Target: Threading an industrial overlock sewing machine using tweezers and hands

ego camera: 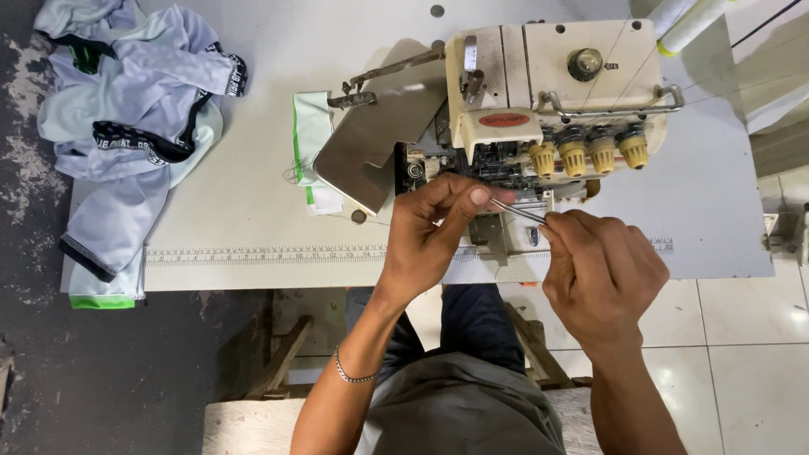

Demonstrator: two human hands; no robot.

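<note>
Pinching a pair of thin metal tweezers (517, 210) between us, we are working at the front of a cream overlock sewing machine (539, 101). Our left hand (434, 227) is closing thumb and forefinger tightly on the upper end of the tweezers, while our right hand (602, 270) is gripping their lower end in a narrow pinch; both are hovering over the table's near edge, just in front of the machine's opened lower part. The machine is sitting toward the far right of the pale worktable (244, 211), whose near edge is carrying a printed ruler strip (253, 253). A white and green cloth piece (310, 143) is lying just left of the machine's raised metal plate (379, 139). Grey garments (126, 109) are spilling over the far left corner. Dark rough floor is showing at left, pale tiles (750, 337) at right.
</note>
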